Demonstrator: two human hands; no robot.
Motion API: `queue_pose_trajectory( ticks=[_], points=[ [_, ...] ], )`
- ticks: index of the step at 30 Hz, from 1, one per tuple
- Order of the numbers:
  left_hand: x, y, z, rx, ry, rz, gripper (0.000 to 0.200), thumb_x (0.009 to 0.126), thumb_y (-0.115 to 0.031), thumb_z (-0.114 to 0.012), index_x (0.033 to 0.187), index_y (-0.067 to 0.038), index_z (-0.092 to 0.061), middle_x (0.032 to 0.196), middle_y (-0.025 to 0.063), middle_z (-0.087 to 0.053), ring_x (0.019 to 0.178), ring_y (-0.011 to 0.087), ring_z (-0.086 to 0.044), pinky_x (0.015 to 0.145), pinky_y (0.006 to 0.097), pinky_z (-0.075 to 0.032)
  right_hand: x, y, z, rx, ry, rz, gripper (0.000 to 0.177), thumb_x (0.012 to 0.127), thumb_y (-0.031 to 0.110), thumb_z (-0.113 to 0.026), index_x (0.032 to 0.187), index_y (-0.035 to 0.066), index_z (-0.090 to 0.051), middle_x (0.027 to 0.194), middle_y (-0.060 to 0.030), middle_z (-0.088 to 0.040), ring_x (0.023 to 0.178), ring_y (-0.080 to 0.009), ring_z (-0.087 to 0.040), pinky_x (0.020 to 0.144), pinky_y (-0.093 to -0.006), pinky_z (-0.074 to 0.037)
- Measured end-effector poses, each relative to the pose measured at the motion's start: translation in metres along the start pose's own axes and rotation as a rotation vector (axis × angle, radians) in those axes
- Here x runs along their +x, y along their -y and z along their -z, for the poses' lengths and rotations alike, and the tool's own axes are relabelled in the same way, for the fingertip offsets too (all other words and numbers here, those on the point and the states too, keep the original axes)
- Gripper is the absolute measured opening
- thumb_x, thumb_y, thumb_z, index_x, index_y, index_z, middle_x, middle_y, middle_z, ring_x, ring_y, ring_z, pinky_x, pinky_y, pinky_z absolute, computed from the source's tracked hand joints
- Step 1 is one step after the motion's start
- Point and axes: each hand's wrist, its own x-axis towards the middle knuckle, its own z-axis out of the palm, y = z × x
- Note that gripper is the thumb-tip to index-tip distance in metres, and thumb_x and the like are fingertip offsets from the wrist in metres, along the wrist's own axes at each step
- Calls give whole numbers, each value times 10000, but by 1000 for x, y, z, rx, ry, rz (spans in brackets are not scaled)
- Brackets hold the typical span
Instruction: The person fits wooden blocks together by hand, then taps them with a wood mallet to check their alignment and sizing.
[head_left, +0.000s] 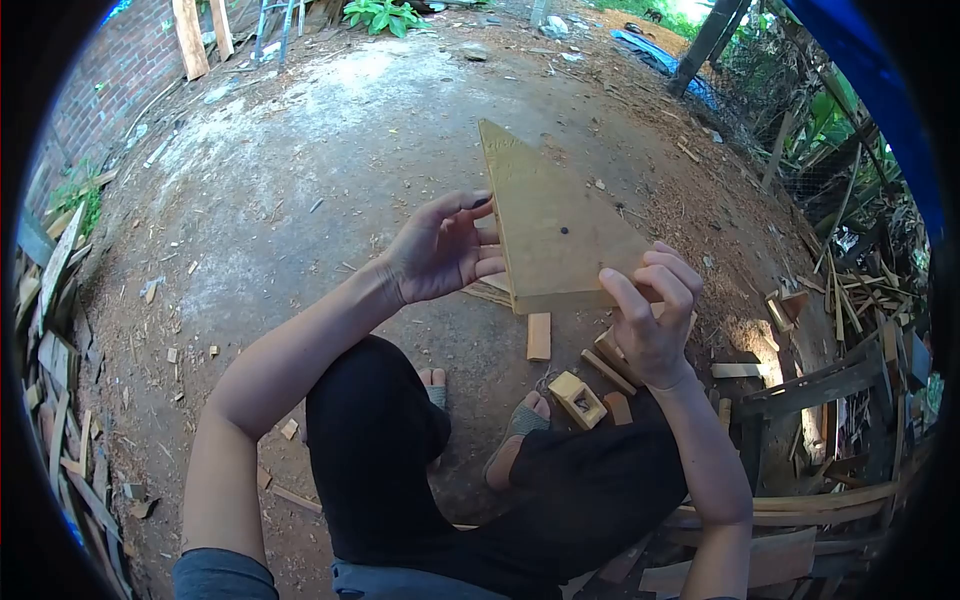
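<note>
"What are you handling from out there?"

"I'm having both hands hold up a triangular board (555, 190), off the ground (300, 270) and showing above the hollow block (578, 400) on my feed. I'm judging this as an inspecting and orienting step, since the broad face is turning up toward the head camera."

"How are the fingers sitting?"

"The right hand (658, 325) is pinching the corner nearest the hollow block's right side, with a fingertip pressing on the face (its thumb is hiding from me). The left hand (440, 250) is spreading its fingers along the edge on the hollow block's left side; their tips are disappearing, so I'm not telling how firmly they're pinching."

"And what is the next move calling for?"

"In my judgement, it's calling for even support from both hands, so the board isn't twisting about that right corner."

"Which way is it pointing?"

"Its sharp tip is pointing away from the hollow block, forward and slightly left. The long axis is running from that tip back toward the hollow block, and the sloping edge is descending toward the right hand."
</note>
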Motion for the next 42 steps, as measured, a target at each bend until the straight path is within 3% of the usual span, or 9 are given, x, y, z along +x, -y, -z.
queue_pose_trajectory(
  ticks=[9,11,15,17,21,23,28,34,42],
  points=[
    [1,3,-14,108,-132,-77,482,951,-313,-619,1313,-37,-461,1272,288,-559,1119,318,-639,1037,370,-520,-7,-3,0,-25,89,16,471,740,58,-794,1133,273,-647,1114,-23,-411,1166,-221,-451,1095,-430,-460],
    [2,5,-13,252,-314,-108,464,946,-323,-642,1276,-42,-479,1176,239,-628,1045,271,-676,990,356,-549,-7,-3,-1,-17,108,19,483,736,65,-800,1142,272,-641,1119,-26,-410,1173,-228,-449,1098,-433,-457],
    [2,4,-17,349,-394,-91,438,948,-327,-642,1238,-36,-490,1092,195,-670,969,233,-699,921,334,-582,-7,-1,-1,74,225,-92,545,730,134,-830,1205,246,-588,1213,-52,-409,1242,-278,-427,1099,-444,-448],
    [3,8,-18,347,-501,-97,372,940,-339,-647,1176,-66,-553,1050,165,-668,873,220,-711,791,289,-613,-3,3,2,140,272,-157,569,732,170,-841,1227,233,-569,1261,-63,-407,1272,-298,-413,1096,-450,-447],
    [2,5,-7,371,-515,-44,466,944,-320,-649,1253,-25,-466,1065,168,-650,946,220,-698,796,300,-623,0,5,-1,334,369,-340,599,749,250,-848,1261,179,-546,1372,-102,-386,1302,-357,-432,1071,-469,-447],
    [4,9,-10,314,-633,-40,433,944,-336,-661,1240,-65,-496,1043,144,-657,854,217,-714,740,265,-628,-1,5,-4,404,377,-393,620,755,264,-847,1284,164,-539,1394,-115,-398,1302,-371,-452,1067,-474,-444],
    [6,10,-8,290,-655,-7,496,931,-357,-689,1266,-60,-475,1119,150,-610,878,227,-711,762,274,-646,-4,0,-5,636,550,-591,616,850,265,-764,1389,111,-511,1353,-164,-547,1300,-340,-513,1097,-450,-409],
    [6,12,3,196,-611,16,418,953,-295,-670,1245,-43,-509,1132,168,-605,895,257,-717,762,282,-653,-12,3,-11,979,595,-887,493,1003,323,-582,1412,65,-490,1347,-150,-572,1282,-254,-528,1075,-389,-406],
    [7,8,19,273,-615,131,247,996,-202,-560,1164,-23,-532,1048,136,-639,864,238,-723,794,286,-645,-26,0,-30,995,584,-950,450,1073,332,-433,1371,0,-500,1204,-144,-629,1134,-196,-569,986,-341,-426]
  ],
)
